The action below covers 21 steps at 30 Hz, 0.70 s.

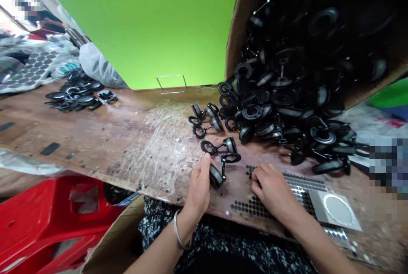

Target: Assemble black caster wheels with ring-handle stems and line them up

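The left hand [199,185] grips a black clip [216,175] on the table [127,138], fingers closed around its round end. The right hand [270,189] rests beside it on a dotted sheet [255,206], fingers curled and pressing down, holding nothing. A box [237,23] spills black parts [280,95] just behind.

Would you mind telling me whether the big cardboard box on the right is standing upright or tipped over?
Tipped over: the cardboard box lies with its opening toward the wooden table, and black ring parts spill out.
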Available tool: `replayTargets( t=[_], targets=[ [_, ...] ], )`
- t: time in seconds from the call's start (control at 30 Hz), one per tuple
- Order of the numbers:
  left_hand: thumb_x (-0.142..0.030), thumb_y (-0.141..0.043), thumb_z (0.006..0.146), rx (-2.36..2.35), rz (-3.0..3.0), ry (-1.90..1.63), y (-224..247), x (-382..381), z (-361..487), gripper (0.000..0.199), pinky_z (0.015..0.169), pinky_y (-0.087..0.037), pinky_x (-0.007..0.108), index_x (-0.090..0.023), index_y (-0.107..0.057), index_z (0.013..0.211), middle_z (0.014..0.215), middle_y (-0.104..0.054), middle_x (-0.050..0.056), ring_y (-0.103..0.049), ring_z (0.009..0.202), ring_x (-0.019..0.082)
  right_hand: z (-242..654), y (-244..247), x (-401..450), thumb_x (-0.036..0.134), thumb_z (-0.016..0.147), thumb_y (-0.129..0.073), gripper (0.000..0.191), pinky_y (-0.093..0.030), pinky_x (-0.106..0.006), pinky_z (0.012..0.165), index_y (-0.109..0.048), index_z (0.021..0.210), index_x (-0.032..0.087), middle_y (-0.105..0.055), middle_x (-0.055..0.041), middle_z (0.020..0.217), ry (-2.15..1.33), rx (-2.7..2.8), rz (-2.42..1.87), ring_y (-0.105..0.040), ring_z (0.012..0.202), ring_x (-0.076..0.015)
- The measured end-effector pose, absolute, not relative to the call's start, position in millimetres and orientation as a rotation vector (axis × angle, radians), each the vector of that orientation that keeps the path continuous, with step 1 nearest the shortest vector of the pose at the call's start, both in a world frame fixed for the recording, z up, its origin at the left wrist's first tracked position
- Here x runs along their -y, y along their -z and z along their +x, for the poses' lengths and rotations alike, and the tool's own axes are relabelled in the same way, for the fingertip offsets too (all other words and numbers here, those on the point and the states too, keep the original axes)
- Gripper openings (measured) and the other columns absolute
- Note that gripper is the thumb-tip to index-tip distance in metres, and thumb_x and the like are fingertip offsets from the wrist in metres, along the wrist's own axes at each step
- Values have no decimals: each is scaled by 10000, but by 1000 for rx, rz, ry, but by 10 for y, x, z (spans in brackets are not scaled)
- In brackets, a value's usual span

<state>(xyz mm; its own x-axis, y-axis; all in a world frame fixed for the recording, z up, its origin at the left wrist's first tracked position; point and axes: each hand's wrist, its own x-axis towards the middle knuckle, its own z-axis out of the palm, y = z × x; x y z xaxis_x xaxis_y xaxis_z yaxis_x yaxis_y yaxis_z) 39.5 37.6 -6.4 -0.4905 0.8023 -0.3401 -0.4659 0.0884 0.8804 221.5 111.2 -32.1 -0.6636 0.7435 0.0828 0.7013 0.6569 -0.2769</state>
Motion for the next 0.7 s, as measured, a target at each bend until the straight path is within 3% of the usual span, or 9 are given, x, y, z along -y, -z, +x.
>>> replayTargets(
  t=[0.17,0.27,0.43,0.7],
  targets=[
    [-688,-413,877,-1487,543,-1536,116,-262,413,574,436,-357,195,-174,-515,643,518,-434,-35,-396,462,90,2205,298,-939,64,831,-531,137,-405,-384,755,-553,742,167,-558,-74,800,-151,2570,-1096,-487,827,-239],
    [-691,-335,900,-1562,643,-1511,118,-227,439,606,442,-334,204,-177,-507,629,505,-457,-22,-397,462,96,2134,198,-744,70,847,-522,129,-422,-326,750,-518,781,180,-537,-43,832,-478,2325,-972,-500,821,-188],
    [-639,-316,934,-1602,695,-1519,103,-193,505,582,485,-343,214,-176,-524,650,541,-457,-17,-398,499,101,1902,68,-469,75,869,-489,145,-381,-213,576,-500,808,207,-493,4,851,-992,2137,-912,-468,661,-90],
    [-624,-333,938,-1561,680,-1504,128,-147,553,566,502,-350,224,-179,-509,636,555,-467,-12,-394,499,100,1829,68,-437,70,861,-466,150,-373,-221,552,-488,799,205,-489,0,815,-892,2224,-890,-473,648,-100]
  ],
)
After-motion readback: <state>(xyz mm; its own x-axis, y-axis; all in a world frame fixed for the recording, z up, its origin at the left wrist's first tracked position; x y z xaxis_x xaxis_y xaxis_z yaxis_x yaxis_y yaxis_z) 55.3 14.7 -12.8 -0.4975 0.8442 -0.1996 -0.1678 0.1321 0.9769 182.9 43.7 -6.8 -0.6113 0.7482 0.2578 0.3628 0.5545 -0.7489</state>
